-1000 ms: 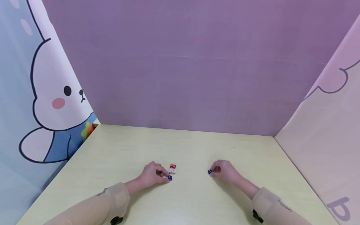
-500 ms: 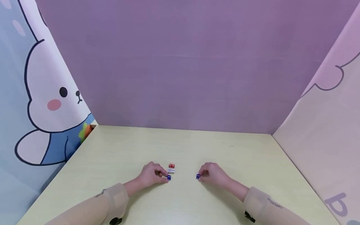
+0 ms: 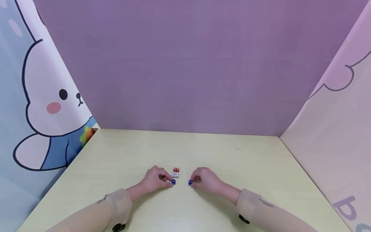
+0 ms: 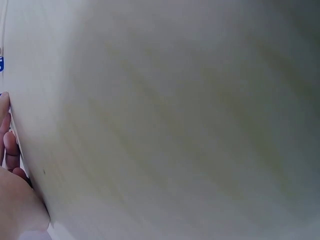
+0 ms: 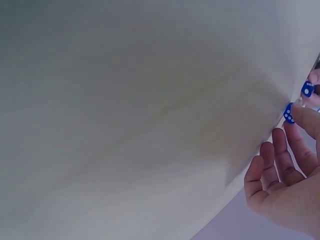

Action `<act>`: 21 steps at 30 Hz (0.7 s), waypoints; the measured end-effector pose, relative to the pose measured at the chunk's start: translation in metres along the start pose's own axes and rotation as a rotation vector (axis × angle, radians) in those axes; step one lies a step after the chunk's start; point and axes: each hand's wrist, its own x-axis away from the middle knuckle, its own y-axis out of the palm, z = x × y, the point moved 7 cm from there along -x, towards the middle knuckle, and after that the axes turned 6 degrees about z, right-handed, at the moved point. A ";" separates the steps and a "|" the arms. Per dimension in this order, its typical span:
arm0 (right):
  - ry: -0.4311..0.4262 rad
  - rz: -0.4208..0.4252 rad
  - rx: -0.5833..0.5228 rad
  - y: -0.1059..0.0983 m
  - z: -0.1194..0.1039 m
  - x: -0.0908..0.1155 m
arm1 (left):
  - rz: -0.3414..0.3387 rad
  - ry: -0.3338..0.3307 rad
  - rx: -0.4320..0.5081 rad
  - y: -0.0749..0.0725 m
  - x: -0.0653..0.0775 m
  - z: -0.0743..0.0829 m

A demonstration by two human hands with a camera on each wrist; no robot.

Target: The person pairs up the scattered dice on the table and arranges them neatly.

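Observation:
My left hand (image 3: 155, 178) pinches a blue die (image 3: 173, 182) between thumb and fingertips, just at the near side of a small group of white dice (image 3: 175, 175). Red dice (image 3: 176, 169) show directly above the white ones in the head view. To the right, a second blue die (image 3: 190, 182) is pinched by my right hand (image 3: 207, 180), with a short gap between the two blue dice. The right wrist view shows this die (image 5: 288, 113) at the thumb tip, its white pips visible. Only part of the left hand (image 4: 20, 205) enters the left wrist view.
All of this is on a pale wooden table (image 3: 139, 148). A purple backdrop (image 3: 185, 71) rises at its far edge. Printed cloth panels stand at both sides, with a rabbit picture (image 3: 58, 83) on the left one.
My right hand has carried its blue die leftward across the table, close to the left hand's die. The left hand keeps its pinch and has stayed almost in place beside the white dice.

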 end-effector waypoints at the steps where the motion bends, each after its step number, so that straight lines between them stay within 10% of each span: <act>1: 0.001 -0.003 0.002 0.001 -0.003 -0.002 | 0.001 0.001 0.000 0.000 0.000 0.000; 21: -0.012 0.018 0.054 0.023 -0.032 -0.025 | 0.008 0.039 0.012 -0.003 0.002 0.003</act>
